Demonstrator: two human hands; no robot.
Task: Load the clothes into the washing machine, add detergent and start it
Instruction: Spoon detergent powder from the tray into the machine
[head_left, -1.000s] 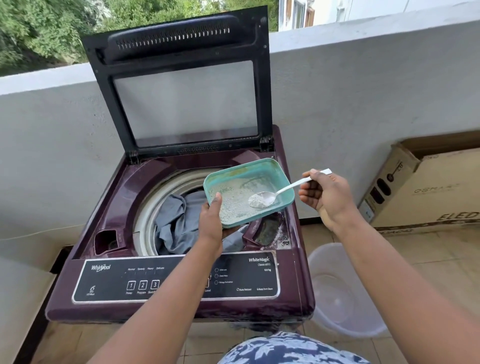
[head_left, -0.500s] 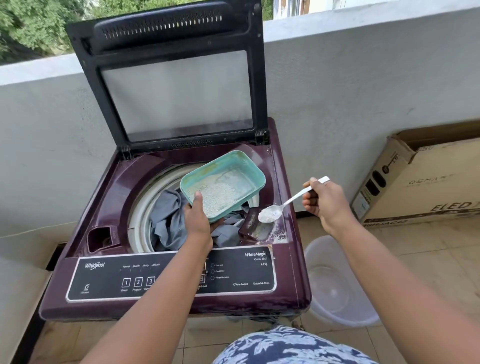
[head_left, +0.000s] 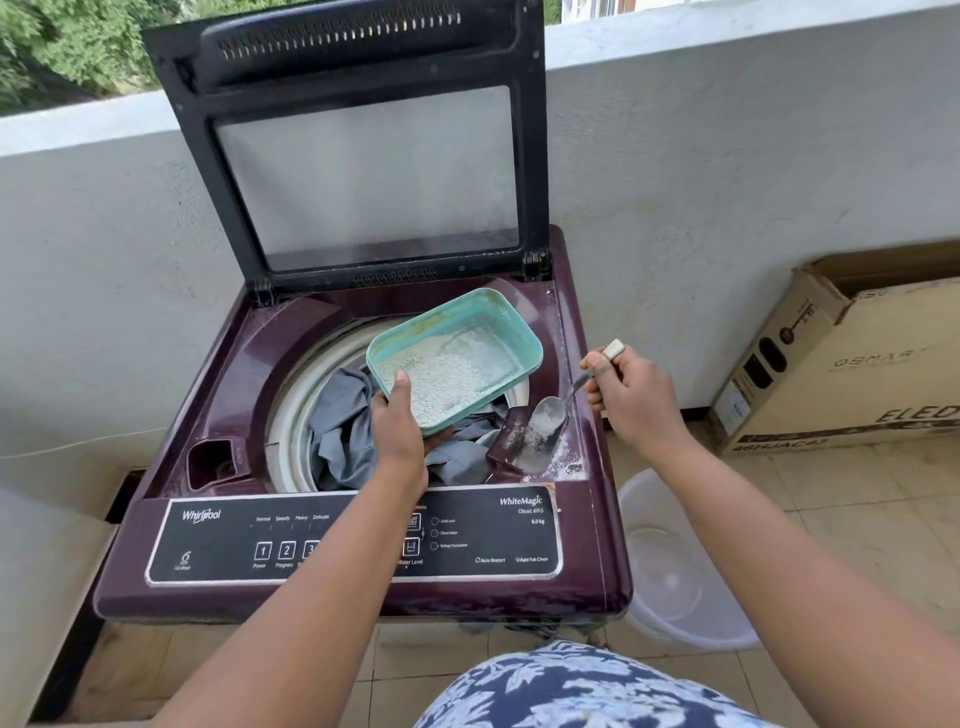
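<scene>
Maroon top-load washing machine (head_left: 171, 457), lid up, grey clothes (head_left: 340, 431) in drum; left hand (head_left: 397, 431) grips teal plastic tray (head_left: 524, 338) w/ white detergent powder; right hand (head_left: 631, 397) grips metal spoon (head_left: 548, 413), tipped over dispenser.

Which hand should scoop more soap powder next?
The right hand: it holds the metal spoon beside the teal plastic tray of powder. The left hand is busy holding that tray over the drum.

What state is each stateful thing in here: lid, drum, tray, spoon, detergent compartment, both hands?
Lid: raised open.
Drum: loaded with grey clothes.
Teal tray: holds powder, tilted.
Spoon: tipping powder into the compartment.
Detergent compartment: open, powder spilled beside it.
Left hand: grips tray.
Right hand: grips spoon.
</scene>
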